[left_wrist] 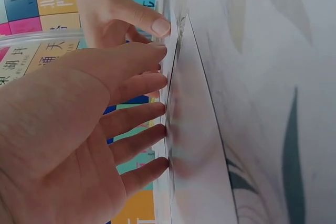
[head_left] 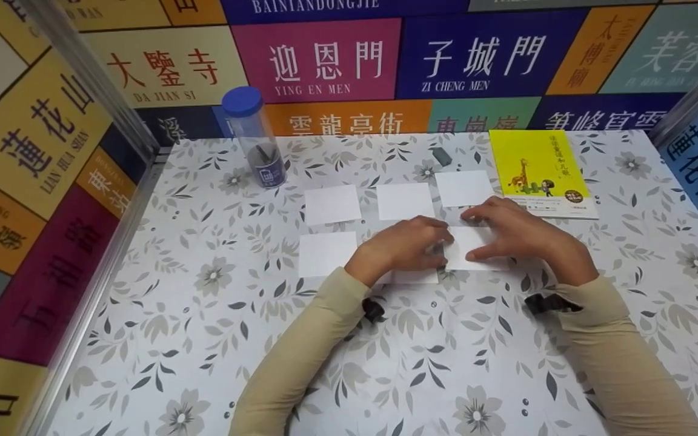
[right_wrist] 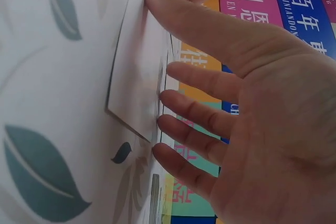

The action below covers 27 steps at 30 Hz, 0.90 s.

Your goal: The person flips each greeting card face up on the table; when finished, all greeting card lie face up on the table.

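Note:
White rectangular cards lie flat in two rows. In the front row, my left hand [head_left: 406,244] is over the middle card [head_left: 412,277] and covers most of it. Its fingers are spread, their tips right at a card's surface [left_wrist: 197,156] in the left wrist view. My right hand [head_left: 518,236] has its thumb and fingers extended over the front right card [head_left: 459,249]. In the right wrist view the thumb [right_wrist: 173,6] touches this card [right_wrist: 134,72], with the fingertips along its far side. Farther left is the front left card [head_left: 325,254], away from both hands.
Behind are the back left card [head_left: 332,204], back middle card [head_left: 405,201] and back right card [head_left: 463,186]. A yellow booklet [head_left: 537,160] lies at the back right, a dark green eraser-like block [head_left: 442,156] near it. A blue-lidded clear canister [head_left: 255,136] stands at the back left.

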Tool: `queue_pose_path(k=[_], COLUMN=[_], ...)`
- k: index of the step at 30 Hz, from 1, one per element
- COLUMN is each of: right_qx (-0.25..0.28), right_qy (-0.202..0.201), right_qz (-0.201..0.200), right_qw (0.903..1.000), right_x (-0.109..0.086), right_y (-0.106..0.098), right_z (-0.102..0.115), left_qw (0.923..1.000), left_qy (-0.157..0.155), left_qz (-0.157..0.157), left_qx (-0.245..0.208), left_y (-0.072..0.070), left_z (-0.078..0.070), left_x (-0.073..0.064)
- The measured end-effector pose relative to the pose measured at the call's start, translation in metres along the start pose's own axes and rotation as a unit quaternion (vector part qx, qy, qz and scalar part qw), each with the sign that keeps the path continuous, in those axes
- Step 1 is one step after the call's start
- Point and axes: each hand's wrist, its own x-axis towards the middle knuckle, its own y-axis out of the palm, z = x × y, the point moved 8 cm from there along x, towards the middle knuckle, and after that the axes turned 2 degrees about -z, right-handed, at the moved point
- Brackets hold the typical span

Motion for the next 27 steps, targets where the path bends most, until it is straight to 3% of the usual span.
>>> queue_pose_path(k=[9, 20, 23, 27], right_qx=[-0.025, -0.012, -0.018, -0.053], right_qy=[-0.039, -0.027, -0.023, -0.013], right_qz=[0.017, 0.011, 0.002, -0.023], right_qw=[0.9988, 0.9995, 0.9996, 0.9983], right_x=[-0.006, -0.007, -0.008, -0.011], right_y=[0.004, 0.007, 0.005, -0.001], right_z=[0.013, 0.014, 0.015, 0.019], left_qw=[0.9998, 0.9992, 0.9986, 0.9945], left_qy=[-0.017, -0.023, -0.003, 0.003], left_qz=[-0.004, -0.027, -0.045, -0.093], left_qx=[-0.002, -0.021, -0.028, -0.048], left_y=[0.002, 0.001, -0.001, -0.009], left_z=[0.002, 0.008, 0.004, 0.004], left_x=[0.001, 0.000, 0.003, 0.004])
